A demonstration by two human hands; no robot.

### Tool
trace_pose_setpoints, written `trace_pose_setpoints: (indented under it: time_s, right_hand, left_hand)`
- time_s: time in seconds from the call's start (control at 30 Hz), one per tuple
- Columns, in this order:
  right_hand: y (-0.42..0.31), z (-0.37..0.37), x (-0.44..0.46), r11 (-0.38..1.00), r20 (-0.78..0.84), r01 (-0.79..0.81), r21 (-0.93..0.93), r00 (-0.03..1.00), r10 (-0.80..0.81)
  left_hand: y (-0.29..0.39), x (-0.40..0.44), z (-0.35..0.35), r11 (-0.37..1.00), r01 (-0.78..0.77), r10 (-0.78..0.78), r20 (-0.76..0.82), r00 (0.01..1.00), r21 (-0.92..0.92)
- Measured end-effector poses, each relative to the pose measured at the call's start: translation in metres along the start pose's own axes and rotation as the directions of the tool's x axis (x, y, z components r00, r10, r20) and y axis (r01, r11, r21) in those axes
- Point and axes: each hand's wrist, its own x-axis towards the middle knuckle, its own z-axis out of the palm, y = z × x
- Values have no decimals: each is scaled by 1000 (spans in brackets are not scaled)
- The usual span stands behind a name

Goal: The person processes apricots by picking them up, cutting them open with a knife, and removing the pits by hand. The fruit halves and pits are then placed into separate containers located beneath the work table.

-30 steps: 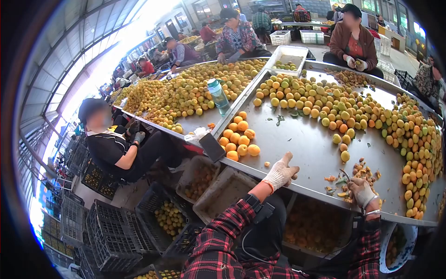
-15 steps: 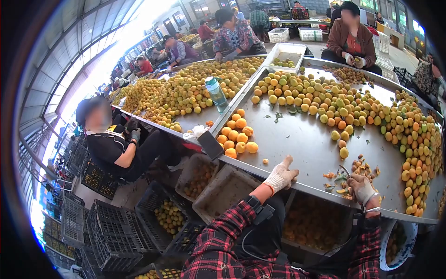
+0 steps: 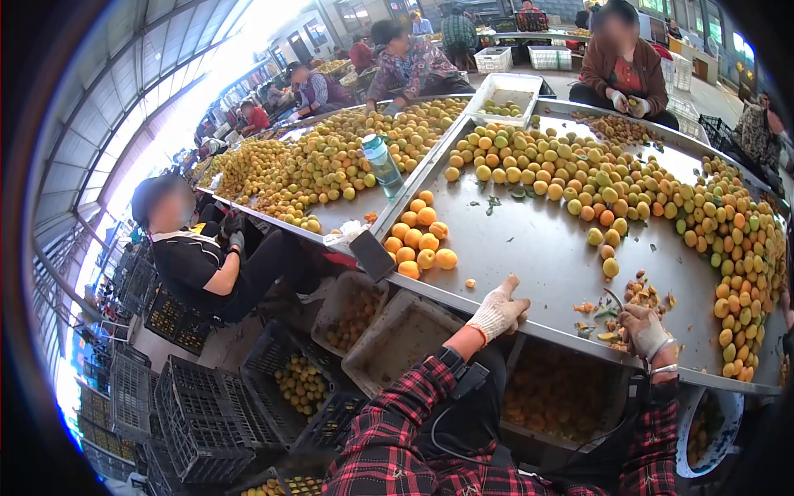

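Observation:
My left hand, in a white knitted glove, rests at the metal table's near edge. Its fingers are apart, with no fruit visible in them. Farther right, my right hand, also gloved, is closed around a thin curved metal tool whose tip points up and left. Beside that hand lies a small heap of fruit scraps and pits. Larger orange fruits sit grouped at the table's left corner. A long bank of yellow-green and orange fruit curves across the back and down the right side.
A dark flat object stands at the left corner, near a water bottle. Below the edge are a pale bin, black crates and a blue-white tub. Co-workers sit around the tables.
The whole view has shifted slightly, moving the table and fruit a little left in frame. Both hands keep nearly the same pose. The co-worker across the table leans slightly.

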Motion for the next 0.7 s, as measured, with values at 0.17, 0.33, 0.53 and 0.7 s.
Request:
trace_pose_setpoints:
  time_s: [0.17, 0.33, 0.53, 0.7]
  right_hand:
    - [3, -2, 1, 998, -6, 54, -37, 999, -54]
    - [3, -5, 1, 1000, 7, 1, -11, 1000, -1]
    - [30, -10, 16, 959, -72, 235, -160, 966, -249]
    - [28, -16, 18, 976, -180, 85, -199, 976, -121]
  left_hand:
    - [-2, 0, 1, 1000, -10, 10, -8, 1000, 6]
    - [-6, 4, 0, 999, -18, 19, -19, 1000, 37]
    - [1, -1, 1, 997, 7, -4, -28, 1000, 75]
    - [-5, 3, 1, 998, 3, -1, -17, 1000, 63]
